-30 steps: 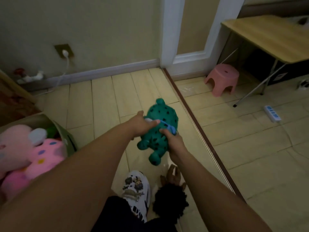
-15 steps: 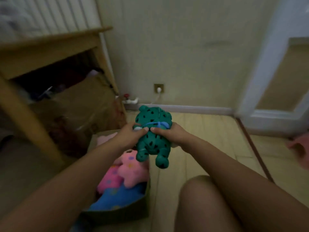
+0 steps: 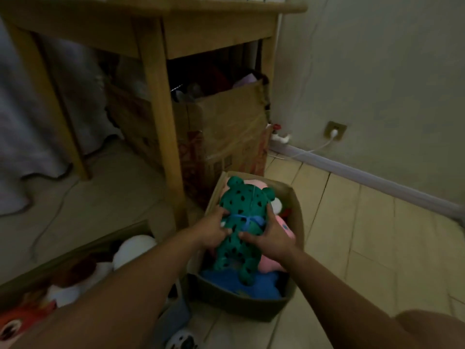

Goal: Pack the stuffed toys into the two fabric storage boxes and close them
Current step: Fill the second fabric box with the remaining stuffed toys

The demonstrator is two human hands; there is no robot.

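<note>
A green spotted stuffed toy (image 3: 242, 222), a blue ribbon tied at its neck, hangs face-down over the open fabric box (image 3: 298, 227), gripped at the middle by both of a person's hands. The left hand (image 3: 214, 231) curls round its left flank and the right hand (image 3: 270, 238) clasps the other side, thumbs pressed into the back, a two-sided hold that seems meant to steer the soft body down squarely. Below it lie a pink toy (image 3: 281, 235) and a blue toy (image 3: 254, 283), so the box looks nearly full and the newcomer will likely need pressing in before any lid can close. A second box (image 3: 83, 250), lower left, holds a white toy (image 3: 134, 250) and others. Behind stand a wooden table (image 3: 156, 117) and a taped cardboard carton (image 3: 226, 137) under it.
</note>
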